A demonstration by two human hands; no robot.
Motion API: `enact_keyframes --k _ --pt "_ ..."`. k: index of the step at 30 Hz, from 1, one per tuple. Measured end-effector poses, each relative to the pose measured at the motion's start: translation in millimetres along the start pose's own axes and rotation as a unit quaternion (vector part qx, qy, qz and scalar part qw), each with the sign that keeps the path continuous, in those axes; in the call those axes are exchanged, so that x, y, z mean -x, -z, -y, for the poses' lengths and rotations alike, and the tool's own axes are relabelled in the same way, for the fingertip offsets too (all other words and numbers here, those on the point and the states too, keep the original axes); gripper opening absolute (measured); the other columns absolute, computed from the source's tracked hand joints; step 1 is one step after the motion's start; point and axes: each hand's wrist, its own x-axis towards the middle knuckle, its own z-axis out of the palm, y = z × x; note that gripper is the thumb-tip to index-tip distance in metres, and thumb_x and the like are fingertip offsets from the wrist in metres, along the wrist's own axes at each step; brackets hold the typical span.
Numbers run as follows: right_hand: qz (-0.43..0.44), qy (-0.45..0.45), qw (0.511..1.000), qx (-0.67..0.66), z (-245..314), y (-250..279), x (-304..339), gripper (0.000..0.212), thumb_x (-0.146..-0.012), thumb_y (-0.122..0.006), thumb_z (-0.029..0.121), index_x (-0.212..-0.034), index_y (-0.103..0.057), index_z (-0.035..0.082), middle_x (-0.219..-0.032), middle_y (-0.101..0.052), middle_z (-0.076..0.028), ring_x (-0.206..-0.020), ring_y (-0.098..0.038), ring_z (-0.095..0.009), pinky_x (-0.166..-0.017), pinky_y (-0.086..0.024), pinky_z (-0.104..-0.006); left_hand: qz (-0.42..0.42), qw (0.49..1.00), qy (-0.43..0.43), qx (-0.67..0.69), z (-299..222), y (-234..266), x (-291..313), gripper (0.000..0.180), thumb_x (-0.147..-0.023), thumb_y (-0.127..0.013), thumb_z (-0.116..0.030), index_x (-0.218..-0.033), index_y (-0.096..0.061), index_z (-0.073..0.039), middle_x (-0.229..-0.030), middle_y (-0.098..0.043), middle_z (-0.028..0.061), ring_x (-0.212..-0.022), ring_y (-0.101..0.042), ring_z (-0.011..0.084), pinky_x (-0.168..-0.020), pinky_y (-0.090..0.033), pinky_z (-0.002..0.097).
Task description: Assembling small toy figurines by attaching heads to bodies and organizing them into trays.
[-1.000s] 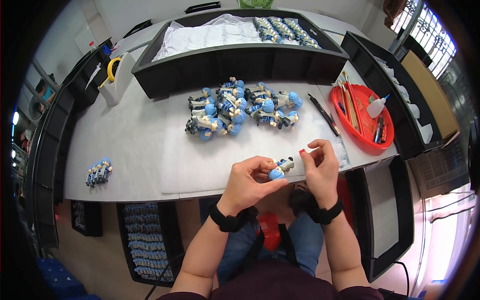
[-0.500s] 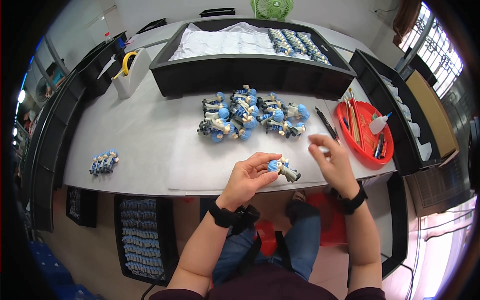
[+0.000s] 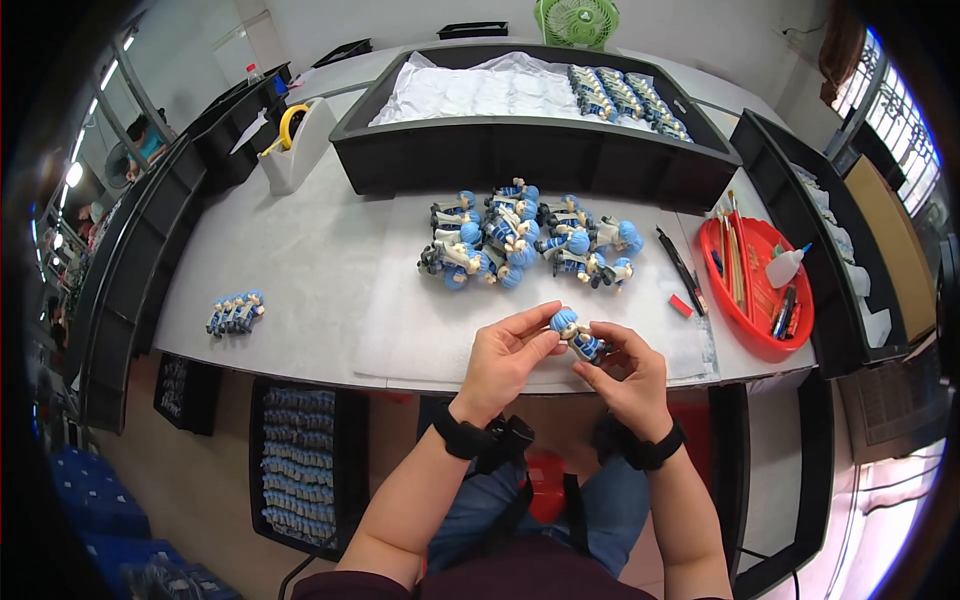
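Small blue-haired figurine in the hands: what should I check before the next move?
1. Small blue-haired figurine held by left hand and right hand: ok.
2. Figurine's far side unmarked: cannot tell, out of view.
3. Small red rectangular block out of both hands: ok, on the pale tabletop.
4. White blue-tipped bottle inside oval red tray: ok.
5. Tabletop free of loose figurines: not ok, they lie heaped there.

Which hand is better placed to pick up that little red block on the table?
The right hand, I'd judge: it is nearer the red block, which lies beyond it, slightly rightward. The left hand is farther away, on the other side of the blue-haired figurine that both hands hold.
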Motion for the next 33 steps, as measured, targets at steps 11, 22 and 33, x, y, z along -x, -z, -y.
enact_keyframes --k 11,22,33 --pt "0.004 0.023 1.000 0.016 -2.2 -0.7 2.5 0.041 -0.066 -0.073 0.001 -0.104 -0.057 0.000 -0.088 -0.059 -0.004 -0.069 -0.053 -0.006 -0.060 -0.044 -0.0187 0.008 1.000 -0.002 -0.018 -0.6 -1.8 2.3 0.035 -0.085 -0.053 -0.002 -0.119 -0.049 0.003 -0.109 -0.058 0.0103 -0.095 -0.056 0.0135 -0.079 -0.048 0.0251" --pt "0.090 -0.123 0.976 -0.158 7.3 18.1 -3.3 0.026 -0.089 -0.049 0.019 -0.107 -0.058 0.001 -0.085 -0.060 -0.003 -0.068 -0.054 -0.007 -0.062 -0.046 -0.0211 0.058 0.997 -0.043 0.003 -0.4 -1.6 -1.0 0.028 -0.077 -0.053 0.010 -0.104 -0.055 0.001 -0.115 -0.053 0.0152 -0.102 -0.053 0.0189 -0.089 -0.042 0.0295" --pt "-0.069 -0.052 0.974 -0.210 27.8 177.3 81.8 0.032 -0.072 -0.064 -0.003 -0.103 -0.056 -0.002 -0.097 -0.059 -0.006 -0.087 -0.056 -0.011 -0.071 -0.048 -0.0232 0.009 0.990 -0.023 -0.136 -0.1 0.0 2.8 0.029 -0.079 -0.056 0.002 -0.109 -0.053 0.002 -0.109 -0.056 0.0133 -0.093 -0.055 0.0152 -0.082 -0.044 0.0258"
